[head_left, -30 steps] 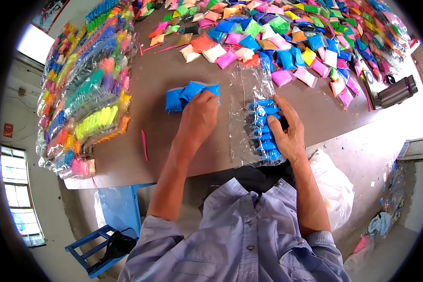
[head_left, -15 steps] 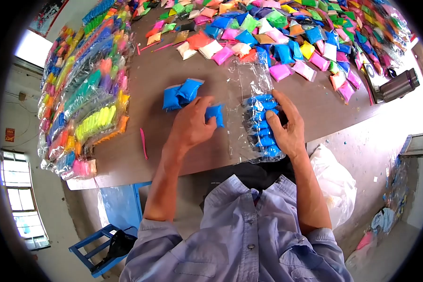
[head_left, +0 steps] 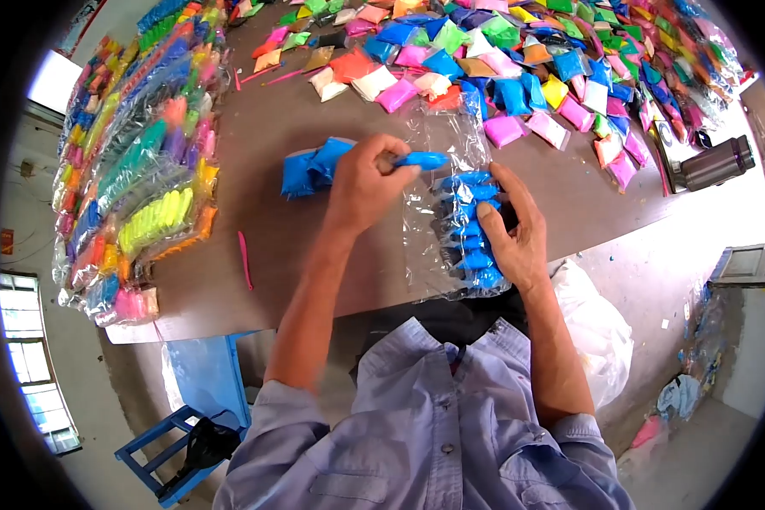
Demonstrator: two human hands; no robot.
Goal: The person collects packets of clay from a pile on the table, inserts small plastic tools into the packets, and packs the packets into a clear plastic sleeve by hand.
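Note:
My left hand (head_left: 367, 183) pinches a small blue packet (head_left: 422, 160) edge-on, just above the upper left of a clear plastic bag (head_left: 422, 225). Inside that bag, several blue packets (head_left: 470, 229) stand in a column along its right side. My right hand (head_left: 518, 234) grips the bag's right edge, its thumb lying over the packets and its fingers along the outer side. Left of my left hand, a few more blue packets (head_left: 308, 168) lie together on the table, partly hidden behind the hand.
A heap of colourful packets (head_left: 493, 51) covers the table's far side. Filled clear bags (head_left: 144, 161) are stacked at the left. A pink stick (head_left: 246, 259) lies on the brown table (head_left: 289, 272). A metal flask (head_left: 718, 163) is at the right, and a white plastic bag (head_left: 591, 331) sits below the edge.
My left hand has lifted a blue packet from the table and carried it up and right to the clear bag, turning it edge-on. My right hand keeps its hold on the bag.

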